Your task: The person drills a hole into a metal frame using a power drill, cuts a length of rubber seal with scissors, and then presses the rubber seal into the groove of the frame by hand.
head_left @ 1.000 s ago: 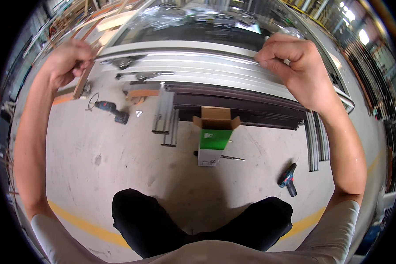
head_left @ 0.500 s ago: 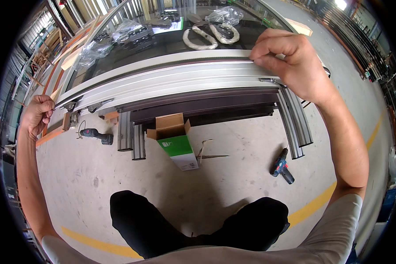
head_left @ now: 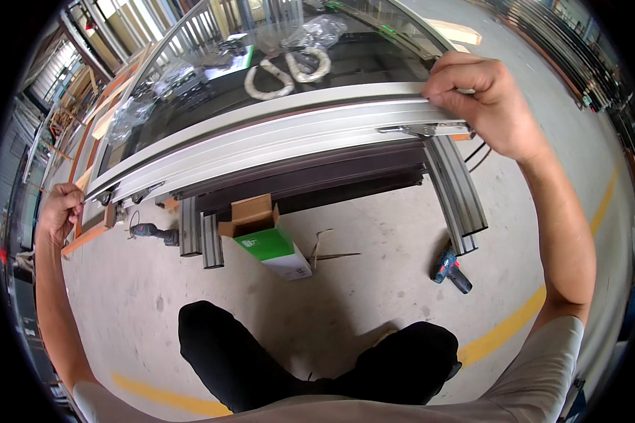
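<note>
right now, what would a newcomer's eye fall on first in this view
Likely the long silver frame edge slanting across the view, with the left hand at its left end and the right hand near its right. Below it, the open green and white box stands out on the grey floor. Two pale U-shaped pieces also catch the eye on the dark glass beyond.

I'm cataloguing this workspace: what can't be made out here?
All in the head view:
What the left hand or right hand grips: hidden by their own curled fingers.
Inner bottom of the green-and-white box: behind its near wall.
Far end of the glass panel: cut off by the top edge.
</note>
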